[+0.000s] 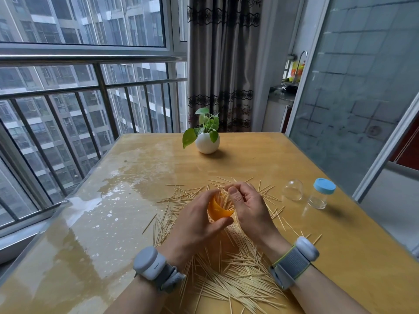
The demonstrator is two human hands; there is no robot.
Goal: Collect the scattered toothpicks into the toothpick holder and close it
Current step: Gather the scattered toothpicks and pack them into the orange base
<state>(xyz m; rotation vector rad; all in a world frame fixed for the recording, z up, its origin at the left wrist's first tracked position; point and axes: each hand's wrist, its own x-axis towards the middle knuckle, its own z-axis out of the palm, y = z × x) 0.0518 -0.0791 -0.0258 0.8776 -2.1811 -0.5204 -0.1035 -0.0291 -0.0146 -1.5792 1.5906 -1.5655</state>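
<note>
1. We see the toothpick holder (pixel 218 210), a small rounded cup of glossy orange plastic. It is lifted off the table and tipped, so that its curved rim faces the right hand.
2. The left hand (pixel 197 225) grips the holder: the thumb is curled under its near side and the fingers wrap its far side.
3. The right hand (pixel 249 209) is just right of the holder, with its thumb and fingertips bunched in a narrow pinch at the holder's mouth. Thin pale sticks show between them and the rim, so we read it as pinching a few toothpicks.
4. The toothpicks (pixel 240 268) are slim, straight, pale wooden slivers. They lie criss-crossed all round below the holder, thickest in a loose heap nearer us than the holder and thinner beyond it.
5. Under everything is the table (pixel 340 257), yellow wood with a smooth top. Left of the holder it is glossy and mirror-like.
6. On each wrist, nearer us than the holder, sits a grey woven band (pixel 292 262) with a rounded, matte pale module.
7. Well to the right of the holder lies a clear dome-shaped lid (pixel 293 190) on its side. Just past it stands a small transparent jar (pixel 318 198) with a flat blue cap (pixel 324 185).
8. Far beyond the holder stands a round white pot (pixel 207 142), smooth like glazed ceramic, holding green heart-shaped leaves (pixel 189 137).
</note>
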